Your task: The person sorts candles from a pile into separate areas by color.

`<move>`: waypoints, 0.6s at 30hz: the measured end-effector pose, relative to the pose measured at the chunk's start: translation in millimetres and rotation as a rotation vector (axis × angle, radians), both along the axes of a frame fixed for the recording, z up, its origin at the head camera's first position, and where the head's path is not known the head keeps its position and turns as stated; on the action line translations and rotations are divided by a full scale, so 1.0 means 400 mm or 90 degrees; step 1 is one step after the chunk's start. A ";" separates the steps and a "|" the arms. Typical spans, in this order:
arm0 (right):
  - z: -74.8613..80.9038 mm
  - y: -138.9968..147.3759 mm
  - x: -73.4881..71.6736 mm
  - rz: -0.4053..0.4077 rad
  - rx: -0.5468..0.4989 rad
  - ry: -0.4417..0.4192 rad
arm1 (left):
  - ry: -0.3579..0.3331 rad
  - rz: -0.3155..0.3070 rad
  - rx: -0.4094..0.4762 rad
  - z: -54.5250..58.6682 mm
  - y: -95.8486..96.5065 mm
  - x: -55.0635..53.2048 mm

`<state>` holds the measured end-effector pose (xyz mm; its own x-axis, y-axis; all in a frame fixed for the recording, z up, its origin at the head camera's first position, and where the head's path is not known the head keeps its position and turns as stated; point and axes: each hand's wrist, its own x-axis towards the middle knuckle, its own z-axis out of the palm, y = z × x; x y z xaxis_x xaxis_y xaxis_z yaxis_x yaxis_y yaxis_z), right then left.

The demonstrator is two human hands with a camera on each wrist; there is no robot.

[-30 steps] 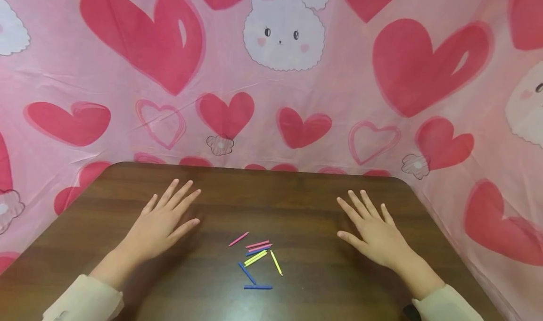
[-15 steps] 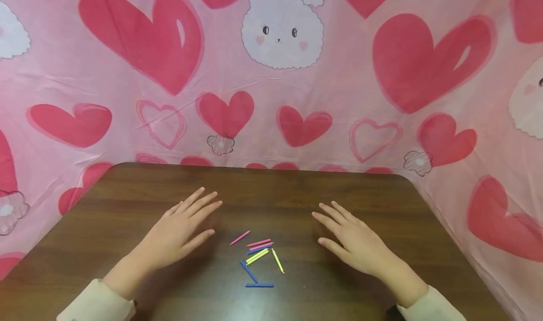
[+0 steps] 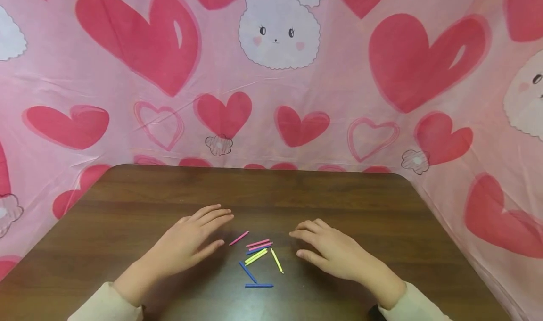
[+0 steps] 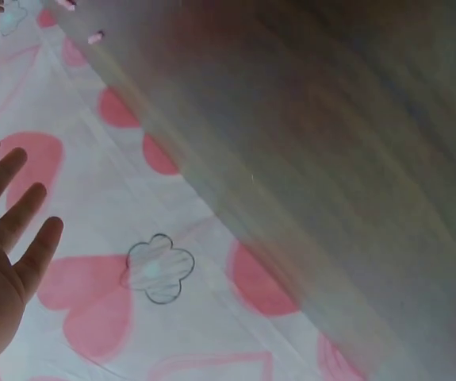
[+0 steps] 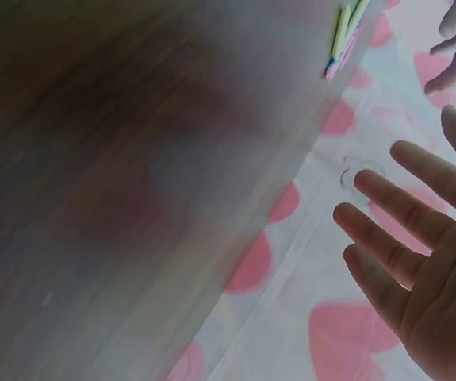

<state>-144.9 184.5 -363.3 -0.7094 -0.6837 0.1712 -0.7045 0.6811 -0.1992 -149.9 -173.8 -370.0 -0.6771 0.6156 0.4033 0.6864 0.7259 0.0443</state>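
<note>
While the left hand [image 3: 187, 241] and right hand [image 3: 333, 250], fingers relaxed and empty, flank thin pink, yellow and blue sticks [image 3: 256, 257], the apparent reach likely calls next for pinching.

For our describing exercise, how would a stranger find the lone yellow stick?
On the brown table, between the left hand and right hand, lies a cluster of coloured sticks. At its right edge is the yellow stick; unlike the side-by-side yellow pair, it lies singly and slants the other way.
</note>
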 end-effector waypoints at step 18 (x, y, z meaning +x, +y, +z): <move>-0.019 -0.109 0.021 0.136 0.056 -0.035 | 0.030 -0.143 0.021 -0.042 0.043 -0.005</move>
